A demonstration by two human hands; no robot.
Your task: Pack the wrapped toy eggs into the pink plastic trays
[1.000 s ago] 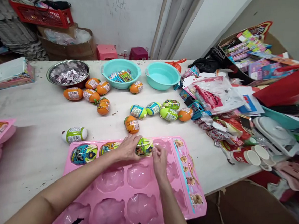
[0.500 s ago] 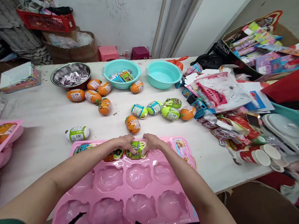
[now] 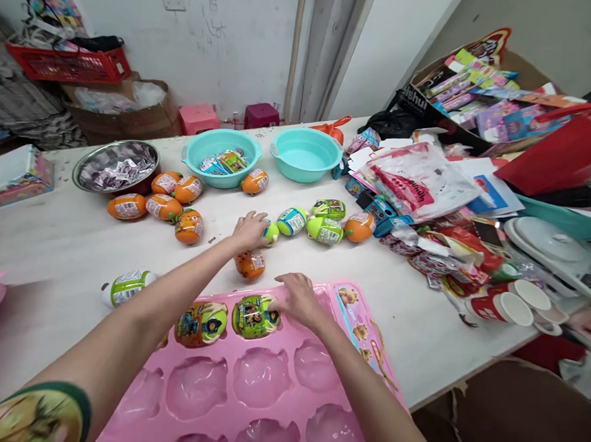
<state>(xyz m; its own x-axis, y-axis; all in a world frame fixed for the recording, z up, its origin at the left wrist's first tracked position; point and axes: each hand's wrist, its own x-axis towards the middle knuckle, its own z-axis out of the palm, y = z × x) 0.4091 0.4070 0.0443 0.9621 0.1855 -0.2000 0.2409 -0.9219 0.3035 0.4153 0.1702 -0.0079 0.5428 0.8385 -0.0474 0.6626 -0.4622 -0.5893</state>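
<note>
A pink moulded tray (image 3: 233, 350) lies in front of me, with an orange-and-green egg (image 3: 201, 324) and a green egg (image 3: 255, 316) in its back row. My left hand (image 3: 251, 231) reaches beyond the tray and has its fingers over a blue-and-green egg (image 3: 271, 231), mostly covered by the hand. Just below that hand lies an orange egg (image 3: 251, 264). My right hand (image 3: 298, 298) is spread over the tray's back edge, beside the green egg, holding nothing. Other eggs stand to the right, among them a blue one (image 3: 292, 221) and a lime one (image 3: 325, 230).
Several orange eggs (image 3: 163, 207) sit near a metal bowl (image 3: 149, 180). Two turquoise basins (image 3: 303, 171) stand at the back. A white-and-green egg (image 3: 128, 287) lies left. Packets, paper cups (image 3: 513, 309) and a white scale (image 3: 554, 247) crowd the right side.
My left hand has left the green egg in the tray and moved up to the blue-and-green egg. My right hand has come off the green egg. The view has shifted.
</note>
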